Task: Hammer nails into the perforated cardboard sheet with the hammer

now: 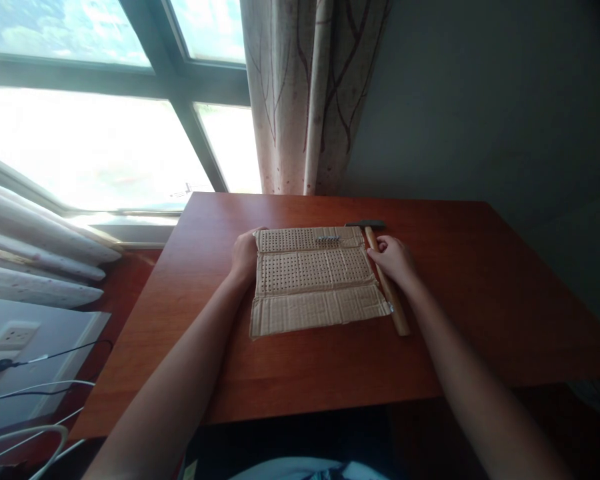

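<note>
A flat piece of corrugated cardboard (317, 270) lies on the table, creased into three bands. Rows of small holes fill its upper two bands, while the nearest band is plain. A short row of metal screws or nails (328, 239) sits near the top right; their exact kind is too small to tell. My left hand (245, 255) is closed on the left edge, fingers partly hidden. Along the right edge lies a hammer (387, 287) with a wooden handle and dark head pointing away. My right hand (394, 257) is closed with thumb and fingers around the upper handle, beside the cardboard.
The reddish-brown wooden table (470, 287) spans the view. Beyond it are a window (95, 147) at left, a patterned curtain (285, 100) and a grey wall (455, 100). A wall socket (13, 337) with a black plug and several cables is at lower left.
</note>
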A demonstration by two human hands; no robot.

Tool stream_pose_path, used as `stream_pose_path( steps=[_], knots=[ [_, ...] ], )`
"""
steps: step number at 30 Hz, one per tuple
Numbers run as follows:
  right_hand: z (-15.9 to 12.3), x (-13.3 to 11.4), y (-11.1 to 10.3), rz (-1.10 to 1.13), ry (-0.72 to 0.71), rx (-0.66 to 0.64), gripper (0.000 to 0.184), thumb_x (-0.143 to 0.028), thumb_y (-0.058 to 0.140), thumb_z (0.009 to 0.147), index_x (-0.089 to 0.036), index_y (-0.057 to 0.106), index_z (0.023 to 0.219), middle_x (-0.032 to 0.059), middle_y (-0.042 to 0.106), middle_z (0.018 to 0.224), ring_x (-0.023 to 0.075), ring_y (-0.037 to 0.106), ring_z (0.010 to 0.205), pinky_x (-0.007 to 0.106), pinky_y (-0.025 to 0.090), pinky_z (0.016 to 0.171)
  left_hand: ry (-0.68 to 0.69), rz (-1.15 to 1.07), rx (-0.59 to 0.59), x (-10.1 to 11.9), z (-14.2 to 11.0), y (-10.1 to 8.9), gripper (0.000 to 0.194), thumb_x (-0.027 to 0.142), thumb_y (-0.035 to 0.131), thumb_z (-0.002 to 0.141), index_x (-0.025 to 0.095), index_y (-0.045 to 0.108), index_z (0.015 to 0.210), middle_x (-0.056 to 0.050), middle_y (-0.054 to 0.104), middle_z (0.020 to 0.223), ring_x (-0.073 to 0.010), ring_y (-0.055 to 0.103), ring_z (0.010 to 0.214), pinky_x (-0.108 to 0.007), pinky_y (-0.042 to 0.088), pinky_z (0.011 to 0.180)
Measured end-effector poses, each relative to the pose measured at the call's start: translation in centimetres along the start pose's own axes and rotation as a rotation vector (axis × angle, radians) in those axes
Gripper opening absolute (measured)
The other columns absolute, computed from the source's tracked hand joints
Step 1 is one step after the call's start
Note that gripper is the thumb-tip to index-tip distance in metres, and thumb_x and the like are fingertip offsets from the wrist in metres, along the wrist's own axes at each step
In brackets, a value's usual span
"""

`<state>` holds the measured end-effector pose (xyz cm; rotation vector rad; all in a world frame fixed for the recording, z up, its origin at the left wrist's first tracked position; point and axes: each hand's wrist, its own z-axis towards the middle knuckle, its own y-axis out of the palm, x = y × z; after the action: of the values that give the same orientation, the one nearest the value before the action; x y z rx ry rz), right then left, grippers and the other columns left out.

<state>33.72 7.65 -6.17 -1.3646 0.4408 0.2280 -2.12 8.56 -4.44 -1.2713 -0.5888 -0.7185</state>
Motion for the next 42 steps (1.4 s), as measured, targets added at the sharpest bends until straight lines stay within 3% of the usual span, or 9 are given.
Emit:
stream_pose_path(
  steps=[14,21,24,27,29,33,36,38,42],
  knots=[
    [-0.6,0.4,0.3,0.039,-0.074,0.069,0.027,-0.037,0.059,0.08,-0.017,0.07,0.094,0.0072,0.066,0.084,0.0213,0.058,0.077,0.033,0.044,0.074,-0.034,-0.036,-0.012,-0.6,0.3,0.1,0.018,0.029,0.055,0.074,0.021,0.055,0.058,-0.002,0.056,0.061,-0.0193,0.045,0.064,-0.03,0.028,0.057],
    [-0.7,0.0,0.1,0.053,-0.09,0.084,0.03,-0.037,0.058,0.08,-0.015,0.071,0.095,0.0096,0.065,0.084,0.0233,0.058,0.078,0.035,0.046,0.076,-0.018,-0.11,0.0,0.2,-0.2,-0.2,0.021,0.032,0.059,0.075,0.019,0.057,0.058,-0.002,0.056,0.06,-0.0182,0.047,0.063,-0.029,0.031,0.057],
    [-0.8,-0.4,-0.5,0.068,-0.09,0.123,0.035,-0.04,0.054,0.084,-0.013,0.07,0.101,0.0127,0.066,0.09,0.0239,0.059,0.081,0.037,0.047,0.081,-0.069,-0.262,0.024,0.6,-0.4,-0.6,0.018,0.034,0.064,0.072,0.017,0.064,0.065,-0.002,0.059,0.064,-0.0174,0.051,0.066,-0.028,0.036,0.06],
    [-1.2,-1.7,-1.7,0.196,-0.083,0.2,0.04,-0.043,0.052,0.087,-0.013,0.068,0.107,0.0139,0.067,0.098,0.0235,0.061,0.086,0.038,0.047,0.087,-0.225,-0.486,0.073,0.9,-0.6,-1.4,0.025,0.038,0.064,0.074,0.015,0.068,0.083,-0.003,0.063,0.07,-0.0153,0.053,0.062,-0.026,0.04,0.058],
    [-1.8,-3.0,-2.7,0.423,-0.044,0.125,0.04,-0.05,0.053,0.087,-0.016,0.069,0.102,0.0118,0.068,0.097,0.0217,0.061,0.082,0.035,0.049,0.079,-0.368,-0.666,0.063,1.2,-1.1,-2.1,0.031,0.041,0.062,0.077,0.014,0.068,0.091,-0.004,0.065,0.072,-0.0126,0.051,0.056,-0.024,0.036,0.051],
    [-3.2,-6.0,-4.3,0.867,0.098,-0.27,0.05,-0.064,0.053,0.084,-0.018,0.067,0.096,0.0066,0.067,0.09,0.0161,0.056,0.065,0.027,0.041,0.053,-0.54,-0.899,-0.075,2.6,-3.2,-3.5,0.039,0.051,0.059,0.085,0.016,0.067,0.098,-0.007,0.07,0.085,-0.0106,0.05,0.052,-0.023,0.035,0.045],
    [-3.9,-7.5,-4.9,0.966,0.071,-0.293,0.041,-0.058,0.065,0.077,-0.019,0.065,0.087,0.0023,0.063,0.075,0.014,0.052,0.063,0.025,0.039,0.053,-0.515,-0.952,-0.188,4.1,-5.0,-4.1,0.051,0.061,0.051,0.089,0.017,0.069,0.104,-0.009,0.072,0.092,-0.0147,0.059,0.06,-0.025,0.043,0.05],
    [-4.1,-8.0,-5.1,1.002,0.096,-0.281,0.033,-0.05,0.068,0.075,-0.019,0.064,0.084,-0.0007,0.057,0.067,0.0117,0.048,0.056,0.024,0.035,0.049,-0.478,-0.975,-0.235,5.1,-5.9,-4.3,0.053,0.062,0.055,0.088,0.016,0.069,0.111,-0.009,0.073,0.094,-0.0175,0.064,0.067,-0.026,0.048,0.054],
    [-4.4,-8.2,-5.3,1.042,0.16,-0.31,0.024,-0.039,0.067,0.074,-0.018,0.064,0.085,-0.0042,0.05,0.06,0.0083,0.039,0.047,0.023,0.025,0.041,-0.417,-0.956,-0.23,6.5,-6.6,-4.7,0.046,0.041,0.073,0.082,0.015,0.067,0.119,-0.008,0.074,0.098,-0.0212,0.07,0.082,-0.026,0.053,0.063]
  ],
)
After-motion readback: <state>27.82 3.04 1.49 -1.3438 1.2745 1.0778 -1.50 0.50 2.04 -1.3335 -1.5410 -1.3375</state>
